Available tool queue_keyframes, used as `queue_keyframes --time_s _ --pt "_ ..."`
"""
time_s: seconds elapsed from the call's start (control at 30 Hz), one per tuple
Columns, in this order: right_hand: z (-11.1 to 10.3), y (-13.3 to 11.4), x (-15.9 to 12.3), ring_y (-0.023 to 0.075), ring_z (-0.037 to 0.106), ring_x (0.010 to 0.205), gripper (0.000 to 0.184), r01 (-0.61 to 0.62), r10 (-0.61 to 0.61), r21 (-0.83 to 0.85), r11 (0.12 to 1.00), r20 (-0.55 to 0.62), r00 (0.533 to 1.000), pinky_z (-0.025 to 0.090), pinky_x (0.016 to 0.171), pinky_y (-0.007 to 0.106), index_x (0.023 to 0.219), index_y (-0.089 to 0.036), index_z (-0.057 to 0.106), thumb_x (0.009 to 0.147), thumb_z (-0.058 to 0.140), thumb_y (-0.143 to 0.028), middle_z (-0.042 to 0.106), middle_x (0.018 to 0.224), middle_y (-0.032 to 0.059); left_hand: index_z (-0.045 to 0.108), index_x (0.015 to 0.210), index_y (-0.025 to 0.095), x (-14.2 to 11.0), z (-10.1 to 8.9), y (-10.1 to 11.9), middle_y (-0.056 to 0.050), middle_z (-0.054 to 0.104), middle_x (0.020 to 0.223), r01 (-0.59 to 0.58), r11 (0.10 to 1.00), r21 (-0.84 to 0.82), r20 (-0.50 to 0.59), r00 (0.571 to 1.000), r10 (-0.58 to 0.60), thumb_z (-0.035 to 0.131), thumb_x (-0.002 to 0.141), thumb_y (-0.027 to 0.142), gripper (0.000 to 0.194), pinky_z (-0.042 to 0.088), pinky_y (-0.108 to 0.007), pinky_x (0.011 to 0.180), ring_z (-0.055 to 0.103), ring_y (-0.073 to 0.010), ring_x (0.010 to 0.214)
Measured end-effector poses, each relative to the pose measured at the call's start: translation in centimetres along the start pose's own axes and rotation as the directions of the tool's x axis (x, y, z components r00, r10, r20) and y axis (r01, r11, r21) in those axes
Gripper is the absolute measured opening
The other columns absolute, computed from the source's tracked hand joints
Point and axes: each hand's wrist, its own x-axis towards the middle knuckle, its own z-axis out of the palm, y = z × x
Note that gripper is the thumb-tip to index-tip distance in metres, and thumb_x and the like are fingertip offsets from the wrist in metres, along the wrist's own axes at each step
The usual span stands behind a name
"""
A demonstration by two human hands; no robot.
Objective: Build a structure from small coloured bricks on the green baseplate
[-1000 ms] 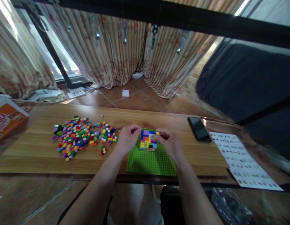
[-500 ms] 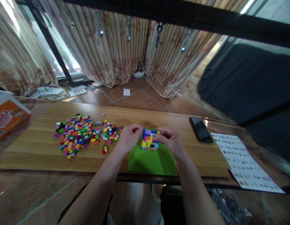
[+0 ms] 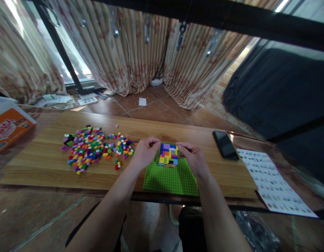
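Observation:
A low block of multicoloured toy bricks [image 3: 168,155] sits on the far part of a green studded baseplate [image 3: 171,182]. Its top is a patchwork of yellow, blue, purple, red and orange, with one dark spot near the front right. My left hand [image 3: 145,153] is closed at the block's far left corner, thumb and forefinger against its edge. On the opposite side, my right hand [image 3: 193,157] has its fingertips drawn together at the far right corner, touching the block. Both sets of curled fingers partly hide what lies under the tips.
Loose bricks [image 3: 85,148] lie heaped on the wooden board [image 3: 46,168] to the left, with a smaller scatter [image 3: 124,146] nearer my left hand. A black phone [image 3: 225,145] and a printed sheet [image 3: 274,180] lie right. An orange-and-white box [image 3: 11,127] stands far left.
My right thumb and forefinger have drawn back from over the top of the block to its right edge. My left hand stays at the left corner. The whole view has shifted slightly.

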Motion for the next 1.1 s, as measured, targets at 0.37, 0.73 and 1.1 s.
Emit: queue_keyframes --time_s 0.37,0.73,1.1 --pt "0.19 -0.12 0.17 0.0116 0.055 0.058 0.026 -0.037 0.037 0.012 0.999 -0.006 0.999 0.046 0.055 0.026 0.076 -0.018 0.078 0.063 0.075 -0.041 0.072 0.072 0.0029 0.073 0.08 0.015 -0.09 0.04 0.28 -0.004 0.074 0.078 0.014 1.0 0.012 0.005 1.0 -0.014 0.056 0.081 0.025 0.02 0.049 -0.026 0.068 0.065 -0.0161 0.073" --pt "0.24 0.02 -0.16 0.0165 0.064 0.07 0.024 0.042 -0.042 -0.022 0.999 0.016 0.999 0.054 0.065 0.03 0.078 -0.018 0.077 0.066 0.075 -0.039 0.074 0.079 0.0046 0.073 0.079 0.015 -0.32 0.31 0.45 -0.004 0.073 0.078 0.019 1.0 0.023 0.027 0.999 -0.019 0.056 0.083 0.025 0.02 0.048 -0.026 0.068 0.064 -0.0161 0.073" --pt "0.23 0.48 -0.54 0.017 0.064 0.07 0.027 0.112 -0.11 -0.087 0.99 0.03 0.993 0.055 0.064 0.031 0.078 -0.021 0.076 0.071 0.071 -0.046 0.073 0.078 0.0036 0.073 0.08 0.016 -0.47 0.31 0.0 -0.003 0.072 0.076 -0.027 0.998 0.048 0.082 0.996 0.023 0.051 0.086 0.032 0.027 0.046 -0.025 0.064 0.062 -0.0162 0.07"
